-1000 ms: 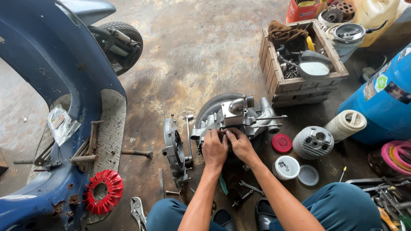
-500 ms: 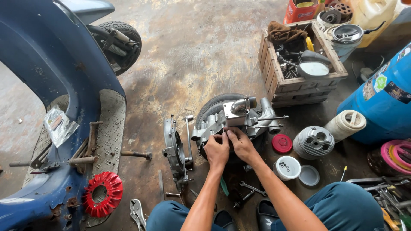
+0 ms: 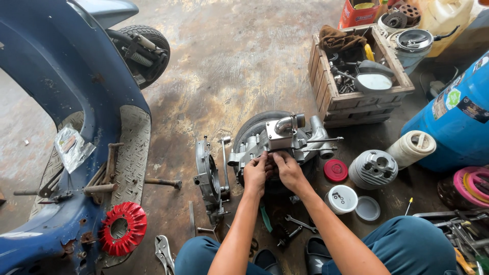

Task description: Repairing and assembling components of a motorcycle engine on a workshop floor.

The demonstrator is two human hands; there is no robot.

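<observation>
1. Comparing this moment with the views of a second ago, we find both hands in the same place: our left hand and right hand remain pressed together against the near face of the engine casing.
2. Each grip is curled closed about something small at that face; we cannot tell what it is, since the fingers cover it.
3. The casing lies on the floor just beyond the grips and has not shifted.
4. Unmoved also: the finned cylinder right of the grips, the red fan wheel well to their left.
5. Judgement: fine fitting work continues, with no visible advance.
</observation>
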